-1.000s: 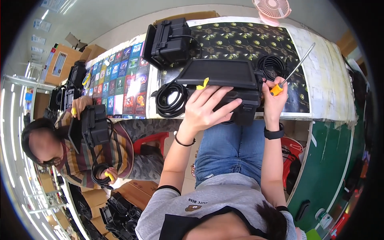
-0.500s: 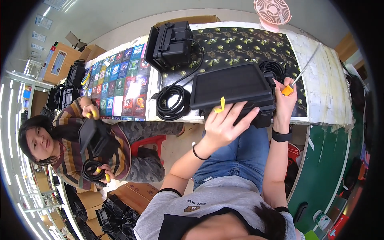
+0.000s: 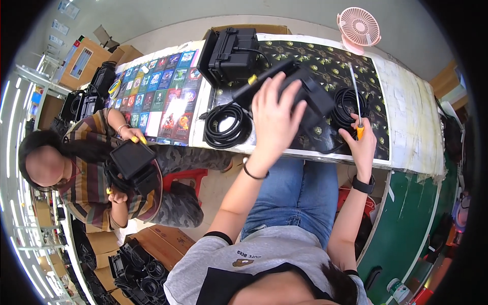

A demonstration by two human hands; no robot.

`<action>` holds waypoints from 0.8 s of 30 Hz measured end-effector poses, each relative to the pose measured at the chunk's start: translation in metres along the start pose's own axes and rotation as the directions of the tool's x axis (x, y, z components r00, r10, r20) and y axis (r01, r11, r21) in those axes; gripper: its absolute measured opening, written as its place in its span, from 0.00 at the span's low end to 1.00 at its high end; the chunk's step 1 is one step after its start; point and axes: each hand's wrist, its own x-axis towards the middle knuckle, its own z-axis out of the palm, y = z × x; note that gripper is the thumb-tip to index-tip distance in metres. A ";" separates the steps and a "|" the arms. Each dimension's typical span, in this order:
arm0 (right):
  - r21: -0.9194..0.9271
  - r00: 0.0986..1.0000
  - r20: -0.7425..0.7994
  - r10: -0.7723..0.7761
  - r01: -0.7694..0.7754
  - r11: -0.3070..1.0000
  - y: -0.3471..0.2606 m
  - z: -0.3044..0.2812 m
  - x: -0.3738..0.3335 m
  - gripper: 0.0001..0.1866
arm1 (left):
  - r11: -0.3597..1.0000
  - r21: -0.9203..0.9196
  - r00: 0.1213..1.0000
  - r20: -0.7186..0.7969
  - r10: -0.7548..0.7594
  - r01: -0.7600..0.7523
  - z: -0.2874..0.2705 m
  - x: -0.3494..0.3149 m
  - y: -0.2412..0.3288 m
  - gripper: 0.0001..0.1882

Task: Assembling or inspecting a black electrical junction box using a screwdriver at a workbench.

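Note:
A black plastic box with a flat dark panel is tilted over the table in front of me. My left hand lies against its near side, fingers spread along it and thumb on the box; the hand hides part of it. A small yellow tab sticks out at the panel's edge. To the right, my right hand is closed round the orange handle of a screwdriver, its long shaft pointing away from me. A coiled black cable lies just beyond that hand.
Another black box stands at the back, with a coiled black cable nearer me. A pink fan stands at the far edge. On the left, a co-worker holds a similar black box. More black units lie by cardboard.
The box has been turned and tilted away, over the table. My left hand moved farther from me with it. The screwdriver now points more straight ahead. The co-worker's box has turned.

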 end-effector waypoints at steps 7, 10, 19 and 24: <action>-0.098 1.000 0.002 -0.030 0.030 0.995 0.000 0.000 -0.002 0.25 | 0.989 0.149 0.971 -0.238 0.033 0.003 -0.032 0.037 -0.048 0.12; -0.229 0.996 0.008 -0.085 0.084 0.970 -0.003 0.010 0.002 0.24 | 0.980 0.178 0.995 -0.064 -0.076 0.087 -0.035 0.052 -0.071 0.11; -0.180 0.954 -0.301 0.016 -0.073 0.981 0.027 0.008 0.003 0.19 | 0.982 0.007 0.879 -0.447 -0.166 0.189 -0.064 0.030 -0.104 0.06; 0.476 0.868 -0.364 0.338 -0.139 0.869 0.046 -0.012 0.008 0.21 | 0.907 0.419 0.960 -0.271 0.077 0.046 -0.081 -0.055 -0.116 0.06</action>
